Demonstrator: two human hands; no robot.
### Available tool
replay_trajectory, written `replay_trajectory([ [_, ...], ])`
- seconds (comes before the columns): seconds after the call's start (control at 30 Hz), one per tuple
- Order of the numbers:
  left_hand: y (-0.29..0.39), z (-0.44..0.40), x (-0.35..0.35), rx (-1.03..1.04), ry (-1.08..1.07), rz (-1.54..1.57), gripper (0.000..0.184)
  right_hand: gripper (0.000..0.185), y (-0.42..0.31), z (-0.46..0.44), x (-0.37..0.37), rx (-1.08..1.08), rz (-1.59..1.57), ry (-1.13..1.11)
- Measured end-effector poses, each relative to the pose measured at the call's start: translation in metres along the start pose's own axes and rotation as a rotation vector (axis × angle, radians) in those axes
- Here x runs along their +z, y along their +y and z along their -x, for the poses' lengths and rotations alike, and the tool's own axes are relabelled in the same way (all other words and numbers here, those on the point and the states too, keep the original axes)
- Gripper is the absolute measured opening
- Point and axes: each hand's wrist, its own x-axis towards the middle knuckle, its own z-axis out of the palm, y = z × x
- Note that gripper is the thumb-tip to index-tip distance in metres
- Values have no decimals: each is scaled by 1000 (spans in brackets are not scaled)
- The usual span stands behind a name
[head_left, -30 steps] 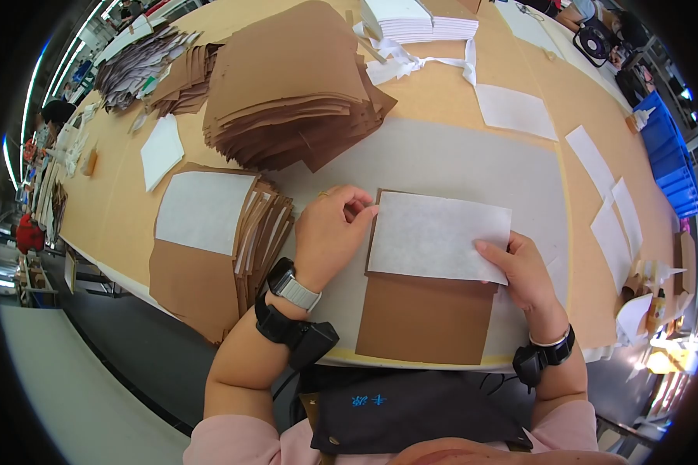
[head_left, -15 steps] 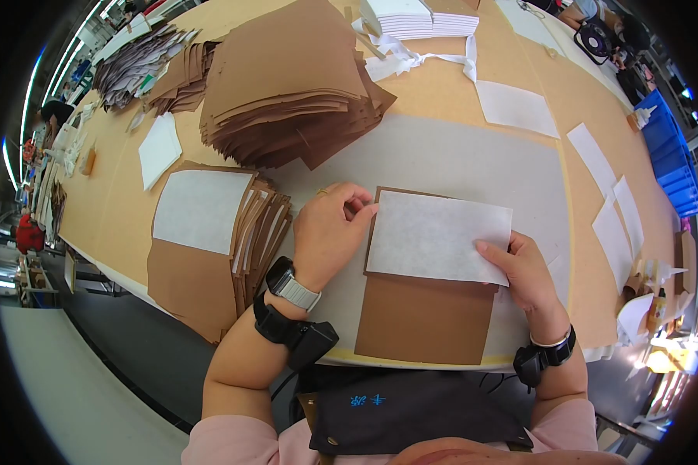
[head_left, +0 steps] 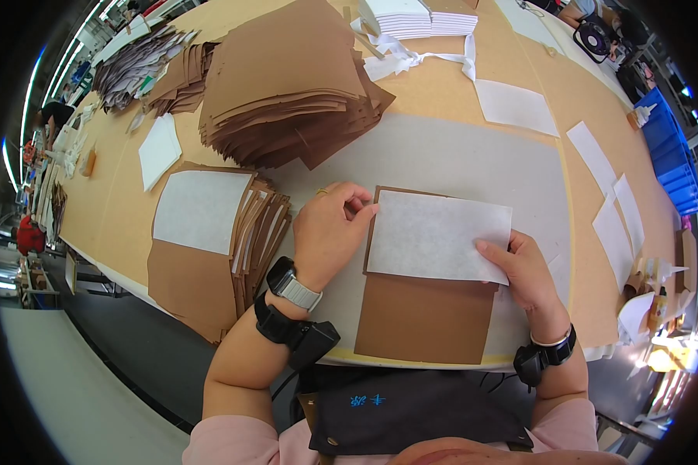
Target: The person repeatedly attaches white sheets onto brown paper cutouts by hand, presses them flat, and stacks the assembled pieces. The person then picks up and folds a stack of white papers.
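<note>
A white sheet (head_left: 434, 236) lies over the upper part of a brown sheet (head_left: 424, 322) in front of me. My right hand (head_left: 523, 267) grips the white sheet's right edge, thumb on top and fingers beneath. At the sheet's upper left corner, my left hand (head_left: 335, 225) has its fingers curled, with thumb and forefinger pinched at the edge. Both sheets are roughly squared up, the brown one showing along the left and top. Left of my left hand stands a stack of brown sheets (head_left: 190, 283) with white pieces on them.
A tall pile of brown sheets (head_left: 279, 66) sits at the back. White booklets (head_left: 399, 17) and a white ribbon (head_left: 399, 60) lie beyond it. Loose white strips (head_left: 591, 159) are on the right, near a blue crate (head_left: 667, 155) and glue bottles (head_left: 658, 306).
</note>
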Motion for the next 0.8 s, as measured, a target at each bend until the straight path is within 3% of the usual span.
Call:
replay_trajectory([
  [0.6,2,3,4,11,36,-5,19,34,1,1,2,-139,207,63],
  [0.8,2,2,4,35,36,9,19,29,-11,5,-9,-49,294,113],
])
